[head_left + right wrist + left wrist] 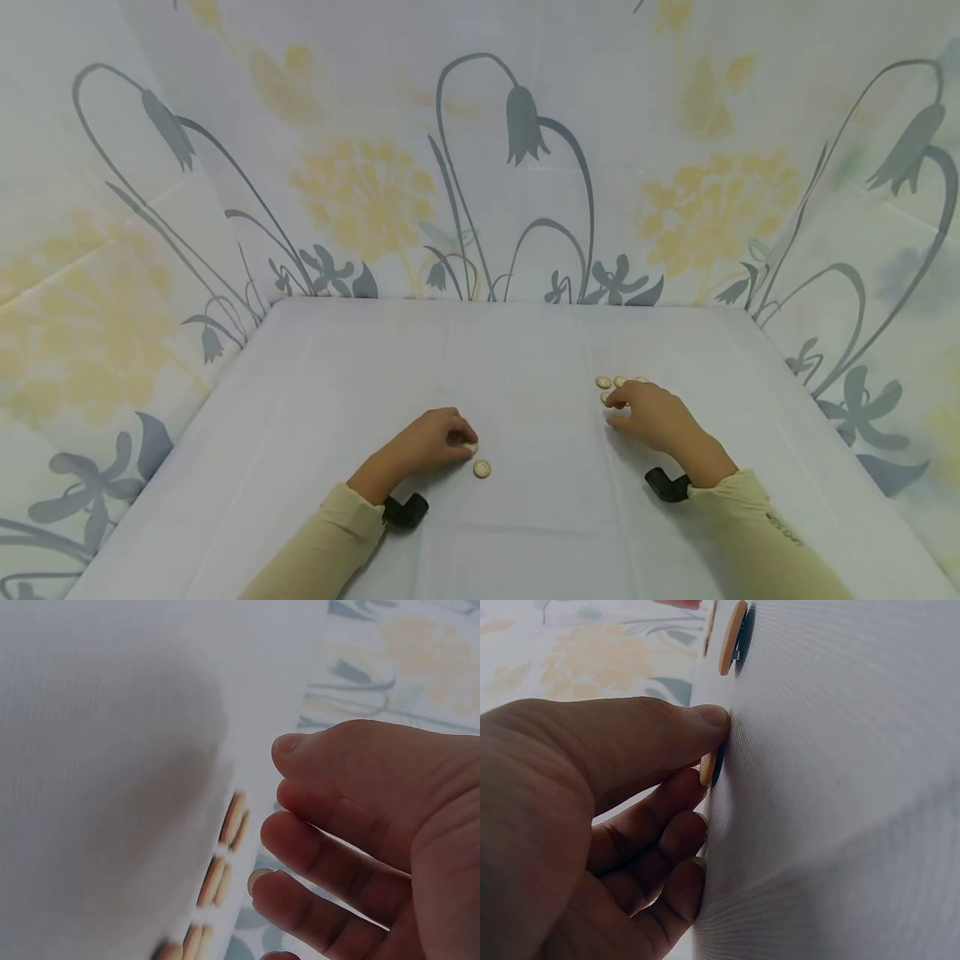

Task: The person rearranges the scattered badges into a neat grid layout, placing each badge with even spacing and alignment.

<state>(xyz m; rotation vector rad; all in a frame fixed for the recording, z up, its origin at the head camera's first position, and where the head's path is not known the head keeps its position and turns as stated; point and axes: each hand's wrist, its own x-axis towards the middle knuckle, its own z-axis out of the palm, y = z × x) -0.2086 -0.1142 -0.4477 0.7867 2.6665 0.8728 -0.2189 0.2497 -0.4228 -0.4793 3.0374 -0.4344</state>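
My left hand (pixel 431 437) pinches a small round pale wooden disc (pixel 707 771) between thumb and forefinger, low against the white cloth. Just beyond it, a second disc (pixel 482 468) lies apart on the cloth; the left wrist view shows something dark under its rim. Over to the right, my right hand (pixel 660 414) hovers at a cluster of several similar discs (pixel 603 382), partly covering them. In the right wrist view its fingers are loosely bent with nothing seen between them, and discs (pixel 235 817) stand in short rows beside the fingertips.
A white cloth (pixel 525 350) covers the table, with faint creases. Flower-printed fabric (pixel 480 192) rises at the back and both sides. Black wrist pieces (pixel 406 511) stick out under the light sleeves (pixel 322 542).
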